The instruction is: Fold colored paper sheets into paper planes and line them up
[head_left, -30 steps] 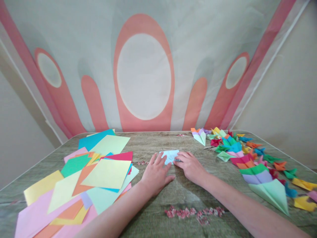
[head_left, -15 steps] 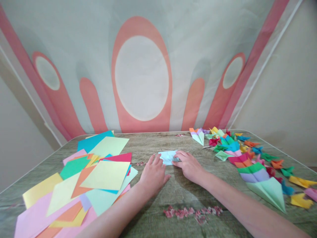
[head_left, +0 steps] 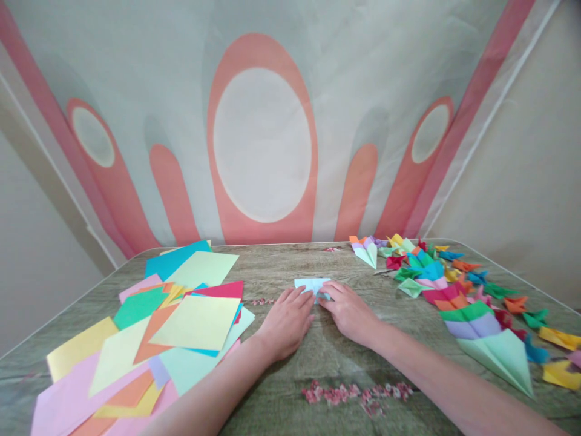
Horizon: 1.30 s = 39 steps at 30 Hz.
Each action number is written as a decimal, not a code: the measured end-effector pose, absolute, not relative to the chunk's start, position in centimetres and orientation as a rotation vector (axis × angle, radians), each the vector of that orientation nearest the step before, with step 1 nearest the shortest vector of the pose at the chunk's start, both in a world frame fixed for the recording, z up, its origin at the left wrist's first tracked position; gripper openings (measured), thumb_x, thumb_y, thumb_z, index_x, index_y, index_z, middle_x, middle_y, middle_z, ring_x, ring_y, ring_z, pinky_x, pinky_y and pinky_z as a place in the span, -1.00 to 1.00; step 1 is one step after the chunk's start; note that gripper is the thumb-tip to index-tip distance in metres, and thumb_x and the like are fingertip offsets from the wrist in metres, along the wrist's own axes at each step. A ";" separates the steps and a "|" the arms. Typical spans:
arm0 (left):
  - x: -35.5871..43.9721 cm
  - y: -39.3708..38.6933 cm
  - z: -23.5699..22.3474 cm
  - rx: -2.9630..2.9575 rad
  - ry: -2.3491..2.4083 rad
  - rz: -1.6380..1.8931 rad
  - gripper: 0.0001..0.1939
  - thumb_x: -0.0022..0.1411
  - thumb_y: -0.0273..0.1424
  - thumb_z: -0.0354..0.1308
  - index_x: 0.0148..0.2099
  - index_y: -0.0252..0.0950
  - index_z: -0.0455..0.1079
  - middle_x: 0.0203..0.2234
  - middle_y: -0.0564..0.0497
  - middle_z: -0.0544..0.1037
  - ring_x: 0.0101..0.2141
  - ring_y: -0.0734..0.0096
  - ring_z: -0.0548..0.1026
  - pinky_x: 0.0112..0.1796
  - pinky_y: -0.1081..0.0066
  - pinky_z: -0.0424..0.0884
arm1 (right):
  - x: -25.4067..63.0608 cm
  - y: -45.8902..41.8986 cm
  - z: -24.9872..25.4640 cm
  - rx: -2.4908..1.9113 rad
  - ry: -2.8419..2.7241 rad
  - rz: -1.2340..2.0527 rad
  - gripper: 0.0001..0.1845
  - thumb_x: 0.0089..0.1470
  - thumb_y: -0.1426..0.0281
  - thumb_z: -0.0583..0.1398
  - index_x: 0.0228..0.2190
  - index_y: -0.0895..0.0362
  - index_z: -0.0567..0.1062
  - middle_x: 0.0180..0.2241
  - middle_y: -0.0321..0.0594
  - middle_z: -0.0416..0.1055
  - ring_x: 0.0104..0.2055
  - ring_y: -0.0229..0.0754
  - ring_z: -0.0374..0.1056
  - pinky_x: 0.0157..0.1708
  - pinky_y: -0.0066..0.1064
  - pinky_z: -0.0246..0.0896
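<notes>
A small light blue folded paper (head_left: pixel 311 283) lies flat near the middle of the table, its lower part partly covered by fingers. My left hand (head_left: pixel 288 320) rests palm down at its lower left, fingers stretched out flat with the tips on the paper and the thumb lying below it. From the right, my right hand (head_left: pixel 351 312) reaches in with curled fingers, its fingertips and thumb gripping the paper's right side. The fingertips of both hands almost meet at the lower edge, where the fold is hard to make out.
Loose coloured paper sheets (head_left: pixel 195 324) overlap on the left side. At the right stand a row of nested folded paper pieces (head_left: pixel 494 357) and several small coloured origami pieces (head_left: pixel 499 290). A pale cloth with pink shapes (head_left: pixel 263 230) hangs behind the wooden-patterned table (head_left: pixel 272 260).
My left hand has slid right and its fingers have come closer together over the paper. My right hand's fingers have moved in to the paper's lower edge. The view has shifted slightly.
</notes>
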State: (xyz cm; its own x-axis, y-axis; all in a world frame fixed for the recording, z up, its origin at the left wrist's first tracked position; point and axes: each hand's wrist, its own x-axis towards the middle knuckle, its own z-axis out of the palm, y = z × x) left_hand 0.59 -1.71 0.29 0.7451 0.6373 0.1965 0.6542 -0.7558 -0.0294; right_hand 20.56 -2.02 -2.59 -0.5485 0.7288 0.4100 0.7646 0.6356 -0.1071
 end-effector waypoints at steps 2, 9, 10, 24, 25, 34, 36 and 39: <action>0.7 -1.7 -0.3 -2.865 -1.061 -0.252 -0.58 0.34 -0.27 -0.21 0.16 -0.29 0.15 0.10 -0.07 0.30 0.15 0.27 0.13 0.11 0.21 0.02 | 20.6 -2.4 -2.1 -1.158 -2.435 -0.059 -0.76 0.10 0.52 0.09 -0.21 0.13 0.49 -0.16 -0.13 0.39 0.00 -0.10 0.18 -0.02 -0.22 0.09; 0.1 -1.0 0.0 -2.954 -1.025 -0.291 -0.63 0.33 -0.30 -0.16 0.11 -0.28 0.23 0.06 -0.05 0.35 0.11 0.32 0.21 0.11 0.27 0.07 | 22.2 -2.1 -1.2 -1.052 -2.467 -0.079 -0.76 0.07 0.38 0.18 -0.17 0.11 0.45 -0.21 -0.17 0.44 -0.07 -0.13 0.25 -0.07 -0.24 0.10; 0.1 -0.9 0.1 -2.970 -1.019 -0.299 -0.64 0.32 -0.31 -0.15 0.09 -0.27 0.25 0.05 -0.05 0.36 0.11 0.33 0.22 0.11 0.28 0.08 | 22.3 -2.0 -1.2 -1.028 -2.490 -0.121 -0.79 0.09 0.40 0.15 -0.19 0.12 0.46 -0.22 -0.17 0.45 -0.08 -0.14 0.26 -0.08 -0.25 0.10; -0.4 -0.5 0.4 -3.014 -0.916 -0.339 -0.68 0.32 -0.32 -0.13 0.03 -0.21 0.32 0.02 -0.05 0.40 0.06 0.31 0.29 0.08 0.24 0.14 | 21.8 -1.1 -2.0 -0.817 -2.569 -0.372 -0.79 0.19 0.44 0.04 -0.30 0.18 0.48 -0.30 -0.13 0.47 -0.16 -0.17 0.32 -0.16 -0.29 0.15; -0.3 -0.5 0.4 -3.014 -0.914 -0.339 -0.68 0.32 -0.32 -0.12 0.03 -0.22 0.33 0.01 -0.04 0.40 0.05 0.32 0.30 0.08 0.24 0.14 | 21.8 -1.1 -2.0 -0.822 -2.566 -0.376 -0.78 0.19 0.45 0.03 -0.30 0.18 0.48 -0.31 -0.12 0.47 -0.17 -0.17 0.32 -0.16 -0.29 0.15; 0.0 -0.2 0.2 -2.983 -0.908 -0.356 -0.71 0.30 -0.35 -0.10 -0.03 -0.21 0.36 -0.04 -0.01 0.44 0.04 0.34 0.31 0.07 0.27 0.15 | 21.3 -1.7 -2.1 -0.869 -2.609 -0.378 -0.72 0.22 0.47 -0.04 -0.24 0.19 0.46 -0.36 -0.12 0.47 -0.29 -0.19 0.36 -0.22 -0.31 0.18; 0.1 -0.2 0.1 -2.970 -0.907 -0.363 -0.73 0.30 -0.35 -0.10 -0.08 -0.22 0.39 -0.07 -0.01 0.46 0.02 0.34 0.33 0.06 0.27 0.16 | 21.2 -1.7 -2.0 -0.875 -2.607 -0.385 -0.72 0.23 0.47 -0.04 -0.22 0.20 0.46 -0.38 -0.13 0.47 -0.30 -0.19 0.36 -0.23 -0.31 0.18; 0.6 -0.1 -0.2 -2.941 -0.929 -0.378 -0.76 0.29 -0.35 -0.06 -0.15 -0.25 0.42 -0.16 -0.02 0.50 -0.01 0.32 0.35 0.06 0.27 0.16 | 21.0 -1.7 -1.9 -0.870 -2.611 -0.398 -0.71 0.23 0.47 -0.05 -0.17 0.21 0.44 -0.37 -0.12 0.46 -0.29 -0.17 0.34 -0.22 -0.29 0.18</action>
State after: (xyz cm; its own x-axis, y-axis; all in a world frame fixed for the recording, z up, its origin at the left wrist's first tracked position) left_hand 0.56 -0.11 -0.18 0.7916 0.5618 0.2405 0.5702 -0.8206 0.0402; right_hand 20.97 -1.68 -1.87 -0.7459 0.5183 0.4183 0.6194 0.7708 0.1495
